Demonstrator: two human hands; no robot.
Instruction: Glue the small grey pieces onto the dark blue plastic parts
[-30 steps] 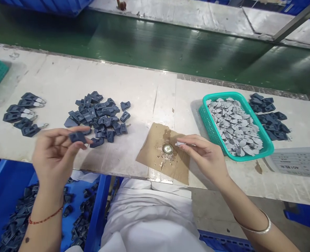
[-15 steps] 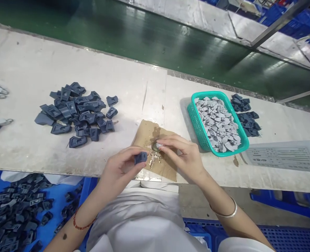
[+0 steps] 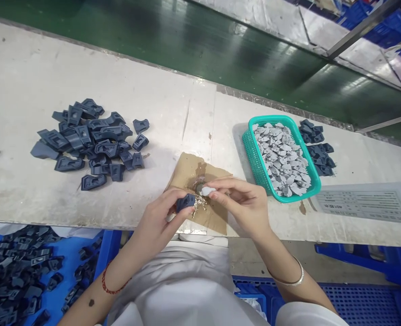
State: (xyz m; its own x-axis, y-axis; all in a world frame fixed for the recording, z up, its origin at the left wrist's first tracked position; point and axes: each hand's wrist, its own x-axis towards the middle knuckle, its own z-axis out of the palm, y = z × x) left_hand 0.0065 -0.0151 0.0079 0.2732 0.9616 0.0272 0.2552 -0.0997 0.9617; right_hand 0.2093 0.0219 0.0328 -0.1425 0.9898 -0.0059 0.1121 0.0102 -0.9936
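My left hand [image 3: 159, 219] pinches a dark blue-grey plastic part [image 3: 184, 203] between thumb and fingers. Close by on its right, my right hand [image 3: 244, 199] holds a small light-grey piece [image 3: 207, 191] by its end, the piece pointing left. Both hands are over a brown paper sheet [image 3: 214, 218] with a wet, shiny patch at its middle. The dark part and the light piece are near each other, with a small gap between them.
A green basket [image 3: 250, 145] of light-grey pieces stands right, beside dark parts [image 3: 319, 158] and a labelled translucent container [image 3: 366, 203]. A pile of dark parts [image 3: 95, 140] lies left. Below left, a blue bin [image 3: 56, 294] holds more. A green belt [image 3: 136, 40] runs behind.
My right hand has lifted the light-grey piece off the wet patch, and more of it shows. My left hand has tilted the dark part and moved slightly right. The view has shifted a little.
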